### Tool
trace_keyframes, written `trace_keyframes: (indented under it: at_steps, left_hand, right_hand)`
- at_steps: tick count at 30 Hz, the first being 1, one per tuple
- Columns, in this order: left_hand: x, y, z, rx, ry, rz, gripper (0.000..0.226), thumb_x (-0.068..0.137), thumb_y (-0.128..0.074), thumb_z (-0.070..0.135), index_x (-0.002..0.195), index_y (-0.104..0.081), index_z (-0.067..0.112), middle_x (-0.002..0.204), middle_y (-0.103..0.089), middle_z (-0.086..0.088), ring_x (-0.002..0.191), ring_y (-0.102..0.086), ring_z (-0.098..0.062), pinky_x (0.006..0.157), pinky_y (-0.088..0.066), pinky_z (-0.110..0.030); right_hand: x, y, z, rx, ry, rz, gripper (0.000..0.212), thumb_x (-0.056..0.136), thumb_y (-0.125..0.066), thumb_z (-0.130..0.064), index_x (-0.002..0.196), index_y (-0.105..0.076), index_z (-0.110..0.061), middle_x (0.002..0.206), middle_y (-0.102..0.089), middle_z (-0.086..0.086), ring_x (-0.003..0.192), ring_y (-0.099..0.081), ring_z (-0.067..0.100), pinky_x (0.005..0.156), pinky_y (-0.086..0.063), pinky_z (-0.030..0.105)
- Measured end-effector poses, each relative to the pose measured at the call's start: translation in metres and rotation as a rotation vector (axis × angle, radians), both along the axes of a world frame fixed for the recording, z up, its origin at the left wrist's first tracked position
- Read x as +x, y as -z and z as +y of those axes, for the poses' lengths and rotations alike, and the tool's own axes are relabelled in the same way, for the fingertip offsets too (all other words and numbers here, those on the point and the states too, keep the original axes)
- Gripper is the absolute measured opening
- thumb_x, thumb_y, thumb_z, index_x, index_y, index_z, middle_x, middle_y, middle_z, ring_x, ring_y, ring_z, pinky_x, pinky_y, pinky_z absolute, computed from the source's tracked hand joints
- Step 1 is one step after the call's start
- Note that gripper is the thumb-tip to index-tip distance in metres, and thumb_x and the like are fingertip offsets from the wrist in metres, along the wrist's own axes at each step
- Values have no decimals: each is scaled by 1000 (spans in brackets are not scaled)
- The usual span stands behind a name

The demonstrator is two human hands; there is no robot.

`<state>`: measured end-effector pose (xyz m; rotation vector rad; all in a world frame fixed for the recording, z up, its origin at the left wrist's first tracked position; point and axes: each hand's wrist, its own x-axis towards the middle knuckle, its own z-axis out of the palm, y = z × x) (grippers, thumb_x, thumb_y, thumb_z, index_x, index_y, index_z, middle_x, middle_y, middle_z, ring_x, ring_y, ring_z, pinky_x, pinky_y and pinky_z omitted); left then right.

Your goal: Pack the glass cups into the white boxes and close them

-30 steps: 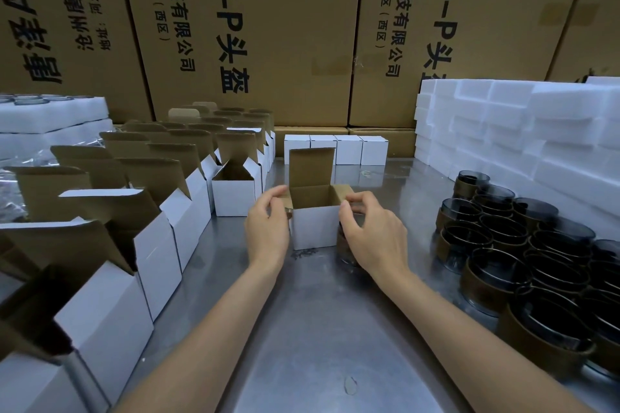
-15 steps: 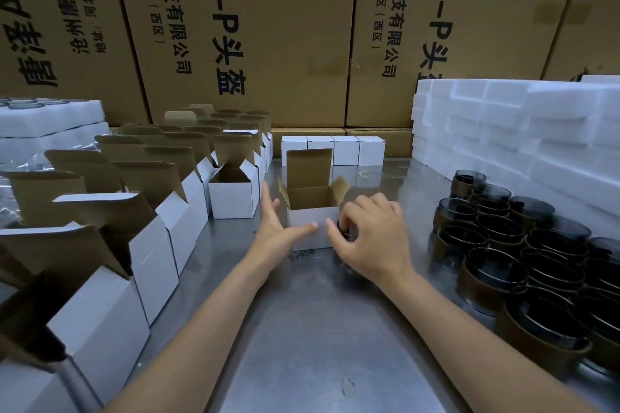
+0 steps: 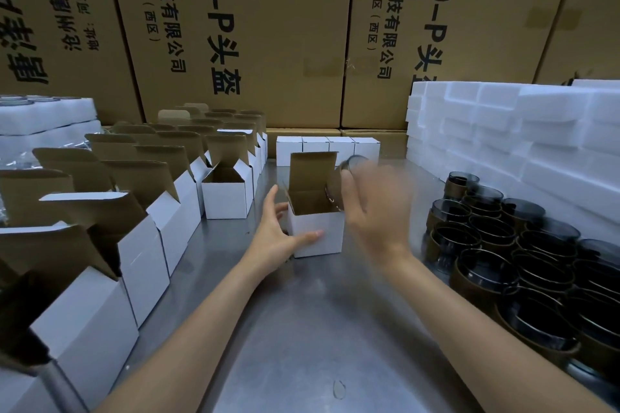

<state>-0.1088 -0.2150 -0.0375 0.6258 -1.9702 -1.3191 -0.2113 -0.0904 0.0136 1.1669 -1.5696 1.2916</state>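
Right grip (image 3: 375, 211) curled round tilted cup (image 3: 342, 183), blurred, over box (image 3: 315, 228); left grip (image 3: 276, 238) open, steadying it. Risk: rim could catch flap, tipping box.

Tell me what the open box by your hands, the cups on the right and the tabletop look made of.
Box: likely thin cardboard, matte white outside, raw brown inside the flaps. Cups: seemingly smoky dark glass, see-through with shiny rims, each in a brown band, perhaps paper. Tabletop: looks like brushed steel, grey with dull reflections.

The right hand (image 3: 375, 211) has lifted a glass cup (image 3: 339, 184) to the open box (image 3: 315, 231).
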Motion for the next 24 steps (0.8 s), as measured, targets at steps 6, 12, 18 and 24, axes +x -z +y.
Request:
trace_keyframes:
  at_steps: [6, 12, 18, 24]
  left_hand:
    - [0, 0, 8, -43, 62, 5, 129, 49, -86, 44, 152, -10, 32, 126, -45, 17, 122, -39, 3, 94, -35, -19]
    - [0, 4, 8, -133, 85, -8, 121, 57, -90, 40, 150, -13, 38, 119, -43, 32, 101, -36, 36, 85, -33, -6]
    - [2, 0, 12, -148, 91, -6, 123, 51, -85, 51, 150, -12, 39, 129, -50, 19, 114, -42, 21, 98, -35, -19]
    - [-1, -16, 8, 355, 60, 191, 85, 83, -41, 75, 151, -21, 29, 149, -41, 3, 139, -35, -15, 111, -22, -33]
  right_hand:
    - [1, 2, -1, 128, 40, 154, 23, 88, -62, -30, 70, -61, -16, 63, -56, -7, 79, -45, 10, 83, -26, 32]
    - [-4, 20, -3, 334, 96, 143, 26, 85, -61, -34, 66, -64, -17, 59, -54, -3, 74, -53, 18, 91, -25, 35]
    - [-8, 24, -2, 453, 92, 141, 46, 96, -41, -36, 57, -60, -20, 61, -61, -11, 81, -57, 16, 97, -19, 34]
    - [-10, 9, -7, -6, -294, -552, 33, 97, -27, -33, 108, -59, -28, 107, -56, -19, 114, -44, 7, 91, -29, 18]
